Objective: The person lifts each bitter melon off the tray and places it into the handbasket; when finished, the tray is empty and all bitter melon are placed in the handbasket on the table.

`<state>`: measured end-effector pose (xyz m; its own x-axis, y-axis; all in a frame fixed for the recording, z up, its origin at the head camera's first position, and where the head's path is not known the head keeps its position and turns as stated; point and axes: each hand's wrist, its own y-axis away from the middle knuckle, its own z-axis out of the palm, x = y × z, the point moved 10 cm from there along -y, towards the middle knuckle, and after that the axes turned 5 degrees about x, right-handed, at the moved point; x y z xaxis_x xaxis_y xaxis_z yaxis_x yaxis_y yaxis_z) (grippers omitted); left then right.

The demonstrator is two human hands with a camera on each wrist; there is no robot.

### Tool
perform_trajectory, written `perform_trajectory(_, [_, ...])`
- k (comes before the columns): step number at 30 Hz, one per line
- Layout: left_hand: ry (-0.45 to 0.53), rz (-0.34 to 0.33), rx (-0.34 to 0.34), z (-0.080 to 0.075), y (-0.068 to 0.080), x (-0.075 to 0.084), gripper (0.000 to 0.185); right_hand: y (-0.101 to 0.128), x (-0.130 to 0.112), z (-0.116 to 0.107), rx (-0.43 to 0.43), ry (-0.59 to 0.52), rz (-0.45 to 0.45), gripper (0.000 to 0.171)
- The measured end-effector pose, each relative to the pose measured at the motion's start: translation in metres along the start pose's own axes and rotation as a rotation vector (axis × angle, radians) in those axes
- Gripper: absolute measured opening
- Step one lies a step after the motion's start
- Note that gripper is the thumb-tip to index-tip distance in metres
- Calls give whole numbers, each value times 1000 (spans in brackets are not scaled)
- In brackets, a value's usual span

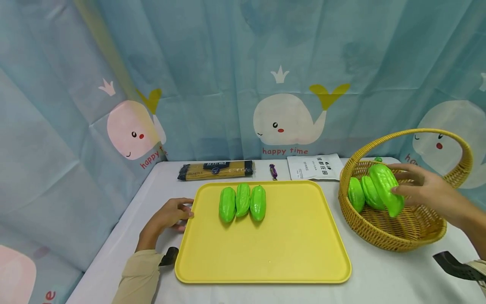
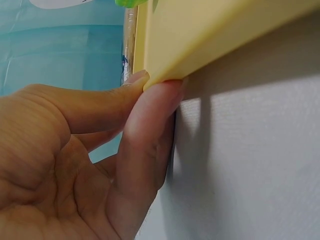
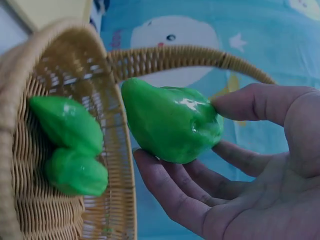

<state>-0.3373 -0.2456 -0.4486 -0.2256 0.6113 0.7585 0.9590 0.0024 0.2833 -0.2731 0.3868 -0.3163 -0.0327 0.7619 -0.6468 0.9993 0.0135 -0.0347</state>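
My right hand (image 1: 430, 188) holds a glossy green gourd (image 1: 386, 190), lumpy with a tapered end, over the wicker basket (image 1: 395, 245). In the right wrist view the thumb presses one end of this gourd (image 3: 172, 120) while the fingers support its underside. Two more green gourds (image 3: 70, 125) lie inside the basket against its wall. My left hand (image 1: 171, 214) pinches the left rim of the yellow tray (image 1: 296, 245) between thumb and finger, as the left wrist view shows close up. Three green gourds (image 1: 243, 200) lie side by side at the tray's far left part.
Behind the tray lie a pack of dry noodles (image 1: 216, 169), a small purple wrapped candy (image 1: 273, 172) and a white printed pouch (image 1: 315, 166). The basket's tall arched handle (image 1: 411, 131) rises over its opening. A blue whale-print curtain (image 1: 212, 84) hangs behind the white table.
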Motion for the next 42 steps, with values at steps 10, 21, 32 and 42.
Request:
perform_trajectory(10, [4,1,0,-1,1,0,57,-23,30,-13,-24,-42,78,84])
perform_trajectory(21, [10,-10,-1,0,-1,-2,58,-41,67,-9,-98,-71,188,85])
perform_trajectory(32, [13,-11,1,0,2,-2,58,-53,84,1,-190,-65,152,77])
perform_trajectory(42, [15,-5,1,0,0,-3,59,-56,89,9,-243,-43,178,79])
